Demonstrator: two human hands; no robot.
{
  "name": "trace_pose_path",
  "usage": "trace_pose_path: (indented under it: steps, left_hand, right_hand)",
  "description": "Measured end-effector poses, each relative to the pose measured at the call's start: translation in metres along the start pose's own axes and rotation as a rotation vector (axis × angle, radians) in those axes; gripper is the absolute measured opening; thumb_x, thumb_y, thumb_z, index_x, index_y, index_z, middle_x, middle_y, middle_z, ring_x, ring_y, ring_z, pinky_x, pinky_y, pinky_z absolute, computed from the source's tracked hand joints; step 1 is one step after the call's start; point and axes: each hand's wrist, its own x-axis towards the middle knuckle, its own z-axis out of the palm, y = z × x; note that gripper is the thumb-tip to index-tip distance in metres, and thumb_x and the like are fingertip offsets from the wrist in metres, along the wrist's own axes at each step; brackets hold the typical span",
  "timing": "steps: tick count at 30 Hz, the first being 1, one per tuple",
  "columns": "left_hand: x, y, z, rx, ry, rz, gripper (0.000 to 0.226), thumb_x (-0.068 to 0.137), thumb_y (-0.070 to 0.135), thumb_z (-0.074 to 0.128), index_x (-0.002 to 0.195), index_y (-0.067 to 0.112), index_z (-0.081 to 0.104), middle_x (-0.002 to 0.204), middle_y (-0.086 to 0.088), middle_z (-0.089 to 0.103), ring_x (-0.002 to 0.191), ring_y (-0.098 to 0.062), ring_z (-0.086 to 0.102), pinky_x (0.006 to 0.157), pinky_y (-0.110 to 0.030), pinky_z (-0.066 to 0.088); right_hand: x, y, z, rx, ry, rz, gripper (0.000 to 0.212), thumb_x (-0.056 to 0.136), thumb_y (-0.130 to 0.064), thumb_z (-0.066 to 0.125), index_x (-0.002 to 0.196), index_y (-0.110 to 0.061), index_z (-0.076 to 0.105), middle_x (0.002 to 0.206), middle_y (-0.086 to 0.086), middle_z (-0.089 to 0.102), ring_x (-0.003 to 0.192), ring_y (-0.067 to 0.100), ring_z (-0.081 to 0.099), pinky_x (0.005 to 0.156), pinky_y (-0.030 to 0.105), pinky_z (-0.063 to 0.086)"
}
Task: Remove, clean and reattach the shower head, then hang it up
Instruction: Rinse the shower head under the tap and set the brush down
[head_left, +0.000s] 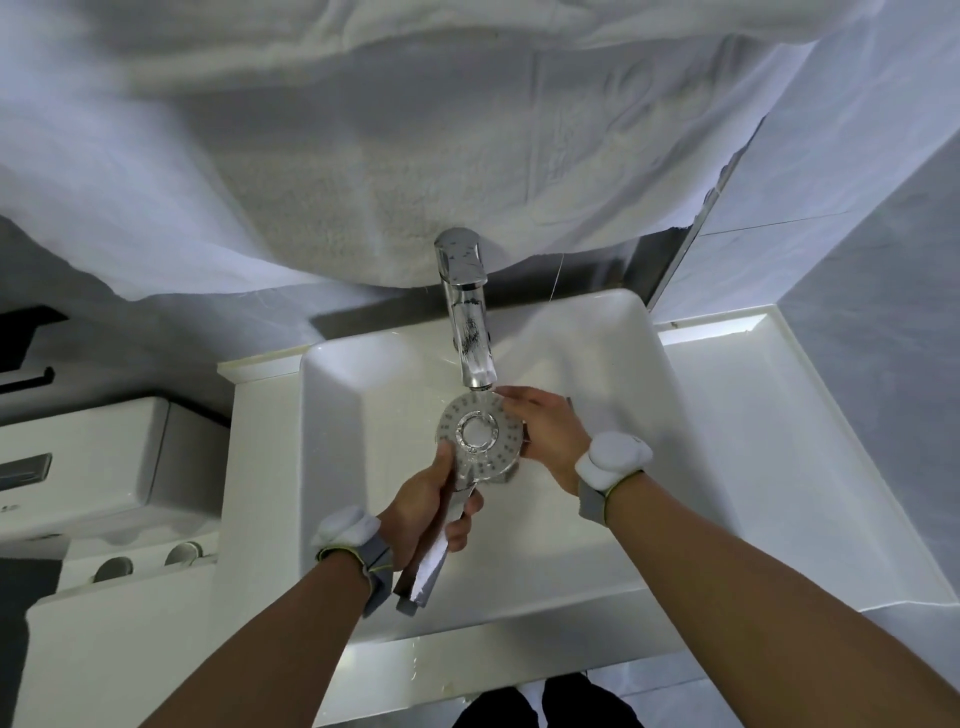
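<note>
The shower head (480, 435) is over the white sink (613, 364), face up, directly under the faucet (467, 322) spout at 12 o'clock, probably so water can rinse the nozzles. The left hand (431, 506) is wrapped firmly around the handle at 7 o'clock to keep it steady. The right hand (540, 428) cups the rim at 3 o'clock, fingers pressed on its edge, seemingly to rub or turn it.

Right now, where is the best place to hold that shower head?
By its long handle, from the near side, as the left hand does. The handle points toward the person, while the round face sits under the tap, steadied at its rim by the right hand.
</note>
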Motion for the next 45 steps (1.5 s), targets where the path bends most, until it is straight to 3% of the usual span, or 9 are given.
trace_pose_path:
  steps: [4,10,16,20,25,29,36,41,45]
  left_hand:
    - [0.003,0.008,0.012,0.012,-0.003,0.109,0.033,0.103,0.041,0.045,0.118,0.013,0.047,0.068,-0.006,0.049,0.042,-0.017,0.032,0.045,-0.022,0.029]
    - [0.003,0.029,0.027,-0.052,-0.031,0.121,0.021,0.105,0.031,0.041,0.099,0.011,0.045,0.073,-0.01,0.054,0.04,-0.016,0.037,0.043,-0.021,0.035]
    - [-0.008,0.025,0.023,-0.099,0.001,0.157,0.019,0.106,0.029,0.042,0.108,0.012,0.05,0.082,-0.009,0.061,0.046,-0.017,0.039,0.043,-0.022,0.038]
    - [-0.005,0.018,0.018,-0.145,0.036,0.216,0.014,0.105,0.027,0.044,0.111,0.014,0.046,0.082,-0.011,0.056,0.048,-0.02,0.039,0.045,-0.025,0.037]
    - [0.002,0.002,0.006,0.054,0.257,0.318,0.02,0.103,0.011,0.048,0.121,0.017,0.044,0.084,-0.01,0.052,0.051,-0.016,0.039,0.046,-0.027,0.035]
    - [0.013,-0.011,-0.003,0.182,0.447,0.358,0.039,0.099,0.002,0.049,0.133,0.021,0.041,0.077,-0.005,0.048,0.049,-0.014,0.04,0.043,-0.026,0.037]
    - [0.03,-0.023,-0.012,0.321,0.56,0.43,0.049,0.099,-0.002,0.047,0.142,0.015,0.032,0.079,-0.001,0.044,0.057,-0.013,0.041,0.044,-0.013,0.038]
    - [0.032,-0.031,-0.013,0.398,0.548,0.427,0.051,0.099,0.003,0.049,0.144,0.018,0.032,0.081,0.001,0.047,0.062,-0.012,0.046,0.049,-0.011,0.039]
    - [0.029,-0.025,-0.008,0.415,0.483,0.4,0.05,0.098,0.011,0.053,0.142,0.025,0.033,0.08,-0.002,0.05,0.061,-0.014,0.048,0.059,-0.025,0.041]
  right_hand:
    - [-0.012,-0.032,-0.011,-0.152,0.063,-0.193,0.015,0.092,-0.025,0.057,0.097,-0.027,0.071,0.105,0.001,0.071,0.097,0.022,0.065,0.09,0.04,0.053]
    - [-0.04,-0.112,0.011,-0.177,0.002,-0.397,0.042,0.098,-0.049,0.042,0.089,-0.016,0.066,0.088,-0.003,0.07,0.084,0.013,0.063,0.081,0.035,0.049]
    - [-0.048,-0.137,0.035,-0.288,-0.103,-0.411,0.026,0.093,-0.036,0.058,0.075,-0.017,0.06,0.076,-0.002,0.063,0.06,0.004,0.052,0.064,0.023,0.038]
    - [-0.047,-0.115,0.028,-0.298,-0.091,-0.364,0.031,0.09,-0.043,0.061,0.074,-0.017,0.062,0.07,-0.007,0.062,0.049,-0.005,0.051,0.06,0.019,0.037]
    - [-0.026,-0.056,-0.016,-0.21,0.091,-0.223,0.047,0.094,-0.054,0.049,0.089,-0.009,0.063,0.078,0.003,0.064,0.06,0.014,0.054,0.053,0.024,0.047]
    - [0.005,0.018,-0.062,-0.792,0.34,0.072,0.037,0.091,-0.041,0.059,0.111,-0.009,0.058,0.104,0.007,0.064,0.097,0.028,0.062,0.085,0.031,0.049]
    - [0.016,0.065,-0.077,-1.241,0.278,0.242,0.043,0.094,-0.041,0.054,0.106,-0.001,0.068,0.105,0.011,0.071,0.086,0.023,0.067,0.055,0.022,0.035]
    - [0.016,0.064,-0.069,-1.101,0.223,0.195,0.028,0.091,-0.032,0.056,0.094,-0.009,0.072,0.08,0.004,0.067,0.072,0.022,0.063,0.052,0.019,0.043]
    - [0.009,0.041,-0.057,-0.665,0.346,0.054,0.018,0.086,-0.029,0.064,0.095,-0.013,0.067,0.079,0.008,0.071,0.068,0.031,0.069,0.066,0.042,0.06]
